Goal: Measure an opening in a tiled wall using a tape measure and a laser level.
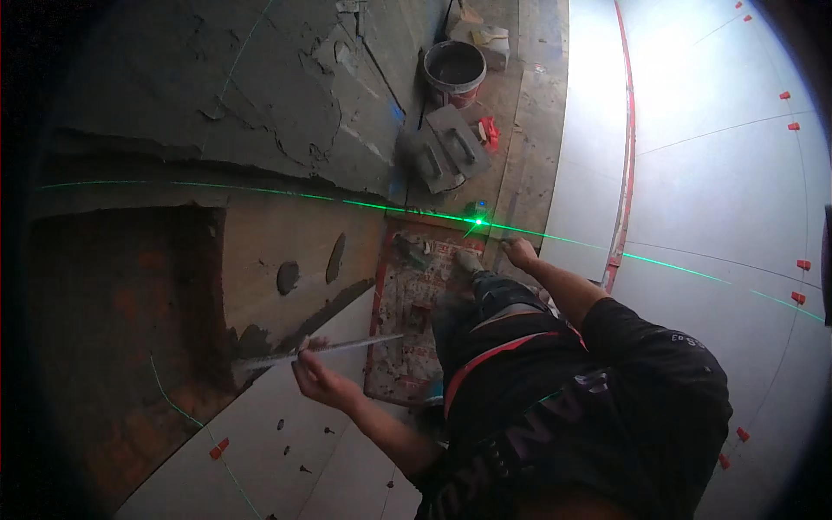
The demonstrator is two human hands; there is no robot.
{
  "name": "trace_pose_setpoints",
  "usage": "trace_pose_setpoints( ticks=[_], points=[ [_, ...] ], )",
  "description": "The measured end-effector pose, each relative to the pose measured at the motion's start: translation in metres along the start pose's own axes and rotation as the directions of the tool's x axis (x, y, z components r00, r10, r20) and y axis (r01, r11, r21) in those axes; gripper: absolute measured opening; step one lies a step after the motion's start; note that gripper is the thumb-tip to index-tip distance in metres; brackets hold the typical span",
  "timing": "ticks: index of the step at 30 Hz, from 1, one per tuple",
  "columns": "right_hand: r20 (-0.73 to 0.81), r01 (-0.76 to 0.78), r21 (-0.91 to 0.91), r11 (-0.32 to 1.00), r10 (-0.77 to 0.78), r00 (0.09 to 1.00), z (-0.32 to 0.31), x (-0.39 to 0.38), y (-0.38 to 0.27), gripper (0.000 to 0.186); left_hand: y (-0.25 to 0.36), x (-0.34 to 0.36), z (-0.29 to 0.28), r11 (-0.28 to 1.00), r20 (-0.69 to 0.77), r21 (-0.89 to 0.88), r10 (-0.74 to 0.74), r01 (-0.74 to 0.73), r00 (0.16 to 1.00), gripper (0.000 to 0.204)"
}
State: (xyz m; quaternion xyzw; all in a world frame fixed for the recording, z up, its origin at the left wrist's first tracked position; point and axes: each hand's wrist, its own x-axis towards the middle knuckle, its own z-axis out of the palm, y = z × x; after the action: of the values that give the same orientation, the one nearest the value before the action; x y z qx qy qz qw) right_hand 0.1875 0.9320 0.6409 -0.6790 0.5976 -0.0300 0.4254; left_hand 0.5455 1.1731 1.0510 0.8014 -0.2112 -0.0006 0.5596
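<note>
My left hand point(322, 374) is closed around a long, thin, pale ruler point(360, 343). One end of the ruler reaches toward the edge of the wall recess; its other end lies over the stained board below me. My right hand point(520, 253) is stretched forward with its fingers curled. Whatever may be in those fingers is too small to make out. Just ahead and left of it stands a small laser level point(478, 213), throwing a bright green line across the wall, planks and white tiles.
Two trowels point(446, 149) lie ahead by the wall, near a bucket point(455, 71) and a red item point(490, 133). Dabs of mortar point(288, 277) mark the tan wall panel point(303, 234). White tiles point(711, 191) with red clips point(798, 298) cover the right.
</note>
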Motion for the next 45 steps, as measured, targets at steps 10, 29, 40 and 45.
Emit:
trace_pose_setpoints(
  ticks=[10,29,40,45],
  points=[
    [0.266,-0.096,-0.047,0.994,0.105,0.958,-0.009,0.005,-0.001,0.049,-0.03,-0.038,-0.009,0.996,0.19,0.092,-0.038,0.021,0.981,0.036],
    [0.138,-0.201,-0.061,0.978,0.208,0.968,0.018,-0.173,0.004,0.044,-0.09,-0.092,-0.094,0.997,0.419,-0.055,-0.023,0.051,0.908,0.037],
    [0.129,0.082,-0.349,0.933,-0.039,0.991,0.026,-0.291,0.069,0.043,-0.156,-0.17,-0.127,0.998,0.566,0.03,0.024,-0.05,0.824,0.033],
    [0.118,-0.093,-0.291,0.952,0.132,0.984,0.027,-0.31,0.064,0.041,-0.184,-0.172,-0.129,0.992,0.578,0.036,0.076,-0.118,0.812,0.036]
  ],
)
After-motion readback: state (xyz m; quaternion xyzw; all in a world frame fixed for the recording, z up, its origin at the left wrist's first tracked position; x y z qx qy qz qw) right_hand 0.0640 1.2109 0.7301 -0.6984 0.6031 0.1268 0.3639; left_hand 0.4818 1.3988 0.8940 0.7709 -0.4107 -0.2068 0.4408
